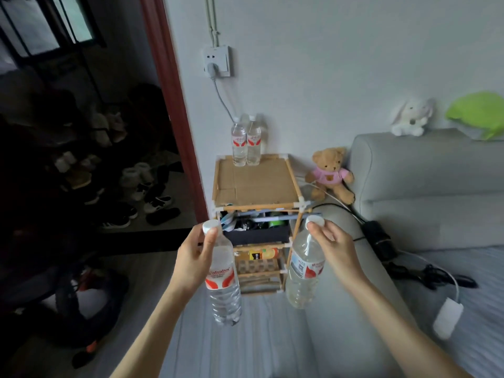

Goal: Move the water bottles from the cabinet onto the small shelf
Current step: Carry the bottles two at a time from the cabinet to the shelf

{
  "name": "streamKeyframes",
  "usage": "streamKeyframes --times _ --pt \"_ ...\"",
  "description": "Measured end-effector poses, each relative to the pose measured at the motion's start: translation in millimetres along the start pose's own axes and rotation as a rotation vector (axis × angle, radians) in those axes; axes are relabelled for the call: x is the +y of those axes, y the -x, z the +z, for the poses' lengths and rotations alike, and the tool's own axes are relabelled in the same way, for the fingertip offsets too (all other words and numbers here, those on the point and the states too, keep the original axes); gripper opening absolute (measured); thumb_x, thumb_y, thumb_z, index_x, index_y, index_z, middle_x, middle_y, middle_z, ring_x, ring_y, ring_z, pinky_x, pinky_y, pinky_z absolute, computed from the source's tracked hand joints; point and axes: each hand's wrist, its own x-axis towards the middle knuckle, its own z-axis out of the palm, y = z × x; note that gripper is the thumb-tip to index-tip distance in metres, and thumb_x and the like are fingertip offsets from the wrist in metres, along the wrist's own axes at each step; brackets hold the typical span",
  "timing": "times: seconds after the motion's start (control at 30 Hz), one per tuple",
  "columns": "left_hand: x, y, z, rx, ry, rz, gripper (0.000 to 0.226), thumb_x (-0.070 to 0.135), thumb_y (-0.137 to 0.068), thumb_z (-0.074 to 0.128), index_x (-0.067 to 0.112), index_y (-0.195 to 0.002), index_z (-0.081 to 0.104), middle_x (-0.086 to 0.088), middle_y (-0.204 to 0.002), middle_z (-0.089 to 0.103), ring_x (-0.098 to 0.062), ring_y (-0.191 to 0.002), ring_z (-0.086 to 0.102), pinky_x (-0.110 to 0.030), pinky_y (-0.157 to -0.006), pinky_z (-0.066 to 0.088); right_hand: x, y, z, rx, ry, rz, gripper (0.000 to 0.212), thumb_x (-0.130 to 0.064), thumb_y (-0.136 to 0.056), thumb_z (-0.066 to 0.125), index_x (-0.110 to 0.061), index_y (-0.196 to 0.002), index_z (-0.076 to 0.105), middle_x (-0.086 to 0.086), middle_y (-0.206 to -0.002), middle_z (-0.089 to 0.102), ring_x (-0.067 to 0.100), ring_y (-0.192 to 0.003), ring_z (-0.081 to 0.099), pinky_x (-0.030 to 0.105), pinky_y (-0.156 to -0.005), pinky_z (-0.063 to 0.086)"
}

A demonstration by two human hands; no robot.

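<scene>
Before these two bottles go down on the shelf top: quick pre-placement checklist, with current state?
1. Left hand has a grip on the left bottle, fingers round its neck under the cap: ok.
2. Right hand has a grip on the right bottle by its cap and neck: ok, though the bottle hangs tilted.
3. Bare space on the cardboard top of the small shelf: ok, front and middle are free.
4. Two placed bottles stand upright at the back edge, out of the path: ok.
5. Both caps tight: cannot tell.
6. Cardboard top holds the added weight: cannot tell.
</scene>
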Motion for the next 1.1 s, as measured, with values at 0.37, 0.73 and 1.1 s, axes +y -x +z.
streamKeyframes --times 0.37,0.73,1.1 --pt "-10.6 -176.3 44.7 0.055 0.023 -0.015 0.062 0.068 -0.070 0.039 0.020 -0.105 0.057 0.009 -0.092 0.064 -0.005 -0.088 0.061 -0.023 -0.073 0.049 -2.2 -187.9 28.7 -0.045 0.001 -0.018 0.006 -0.029 -0.085 0.061 -0.025 -0.085 0.065 0.000 -0.091 0.070 0.012 -0.091 0.063 0.024 -0.079 0.047" --pt "-44.7 -371.6 70.8 -0.071 -0.023 0.031 0.055 0.064 -0.076 0.041 0.022 -0.108 0.056 -0.006 -0.086 0.066 -0.017 -0.083 0.063 -0.033 -0.073 0.052 11.1 -355.3 88.1 0.032 -0.016 0.042 0.013 -0.029 -0.084 0.062 -0.021 -0.093 0.066 -0.003 -0.089 0.070 0.013 -0.089 0.065 0.029 -0.077 0.050" --pt "-55.0 -446.0 113.0 -0.234 -0.038 -0.054 0.026 0.042 -0.085 0.056 0.030 -0.107 0.050 0.017 -0.098 0.061 0.006 -0.094 0.057 -0.012 -0.079 0.042 29.0 -459.5 106.3 -0.010 0.095 0.070 0.014 -0.030 -0.085 0.060 -0.019 -0.093 0.064 0.002 -0.089 0.069 0.016 -0.089 0.064 0.038 -0.081 0.050"
